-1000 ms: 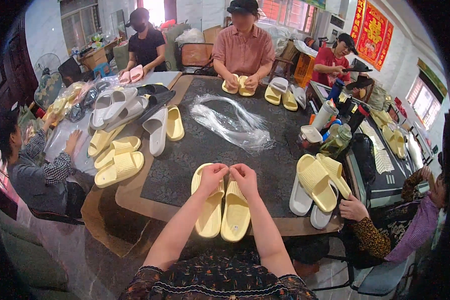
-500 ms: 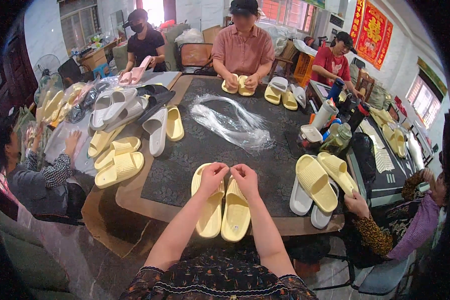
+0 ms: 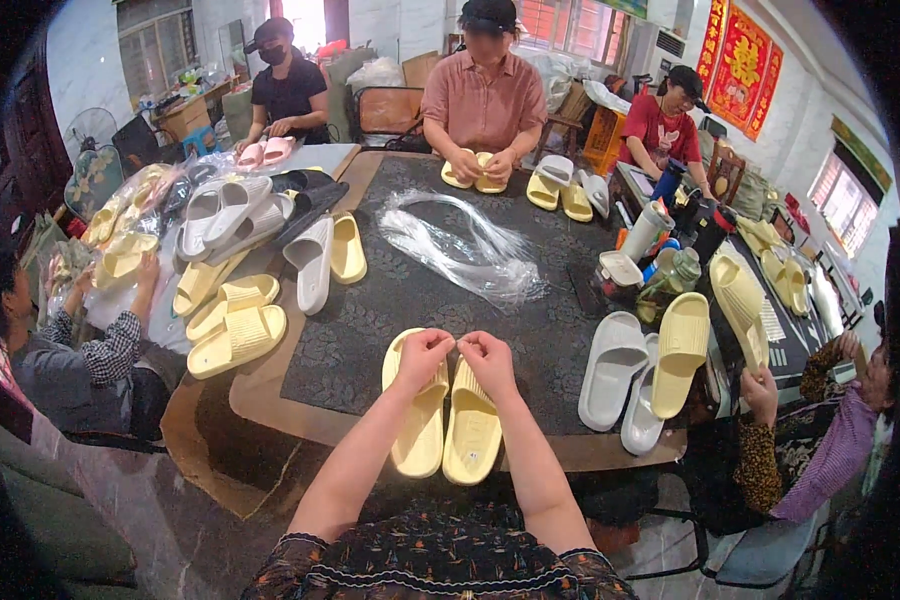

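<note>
Side by side at the table's front edge lie two pale yellow slippers, the left one [image 3: 417,430] and the right one [image 3: 473,435], toes pointing away from me. Above their straps, my left hand [image 3: 426,358] and my right hand [image 3: 487,360] meet almost fingertip to fingertip. Both hands are closed in a pinch; whatever is between the fingertips is too small to make out. Beyond them, a loose bundle of clear plastic strands [image 3: 440,256] lies on the dark patterned table cover [image 3: 360,350].
Grey slippers [image 3: 610,370] and a yellow slipper [image 3: 682,355] lie to my right, where a co-worker's hand [image 3: 760,393] holds up another yellow slipper [image 3: 738,305]. Bottles [image 3: 650,228] stand behind. More yellow slippers [image 3: 238,340] and grey slippers [image 3: 232,215] are piled left; co-workers surround the table.
My hands have barely moved. The co-worker at right has lifted one yellow slipper, and the other has shifted right off the grey pair. At far left, a co-worker now handles yellow slippers.
</note>
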### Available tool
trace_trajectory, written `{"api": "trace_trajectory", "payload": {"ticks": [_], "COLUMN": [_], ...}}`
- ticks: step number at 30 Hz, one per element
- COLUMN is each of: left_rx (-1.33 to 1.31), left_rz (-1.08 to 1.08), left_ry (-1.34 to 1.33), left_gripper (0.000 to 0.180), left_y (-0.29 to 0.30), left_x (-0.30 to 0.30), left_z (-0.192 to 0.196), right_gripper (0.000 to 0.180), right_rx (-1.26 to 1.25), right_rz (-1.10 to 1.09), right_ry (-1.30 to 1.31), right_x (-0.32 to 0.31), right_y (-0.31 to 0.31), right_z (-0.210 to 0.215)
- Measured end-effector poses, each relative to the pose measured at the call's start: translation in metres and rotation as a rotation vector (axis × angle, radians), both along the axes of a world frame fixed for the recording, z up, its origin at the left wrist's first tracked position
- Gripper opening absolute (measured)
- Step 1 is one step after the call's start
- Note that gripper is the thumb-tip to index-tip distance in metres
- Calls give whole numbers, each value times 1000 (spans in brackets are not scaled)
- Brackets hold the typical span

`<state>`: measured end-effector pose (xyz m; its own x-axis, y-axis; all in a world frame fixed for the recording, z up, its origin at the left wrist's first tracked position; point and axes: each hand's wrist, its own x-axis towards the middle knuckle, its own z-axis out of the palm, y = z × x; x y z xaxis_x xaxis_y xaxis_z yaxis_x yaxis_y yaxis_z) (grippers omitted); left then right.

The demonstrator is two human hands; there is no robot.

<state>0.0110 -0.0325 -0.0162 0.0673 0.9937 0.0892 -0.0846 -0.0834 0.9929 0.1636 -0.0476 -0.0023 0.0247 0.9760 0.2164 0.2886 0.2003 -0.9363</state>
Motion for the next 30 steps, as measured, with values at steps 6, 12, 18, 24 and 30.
{"api": "trace_trajectory", "payload": {"ticks": [6,12,18,24,30], "left_rx": [51,80,140,131,127], "left_rz": [37,60,113,120,112], "left_ry": [91,89,229,195,87], "left_gripper": [8,8,9,12,12], "left_y": [1,1,0,-2,1], "left_x": [1,2,2,9,5], "left_z": [0,-6,-6,1,-5], "right_gripper": [16,16,14,14,12], "right_rx": [37,15,44,49,10], "right_rz": [1,4,-31,-80,-59], "right_ry": [-3,-38,-162,-21,298], "right_x": [-1,-1,-4,-3,0], "right_y": [2,-1,-5,-1,1], "right_z": [-2,4,6,-3,-1]}}
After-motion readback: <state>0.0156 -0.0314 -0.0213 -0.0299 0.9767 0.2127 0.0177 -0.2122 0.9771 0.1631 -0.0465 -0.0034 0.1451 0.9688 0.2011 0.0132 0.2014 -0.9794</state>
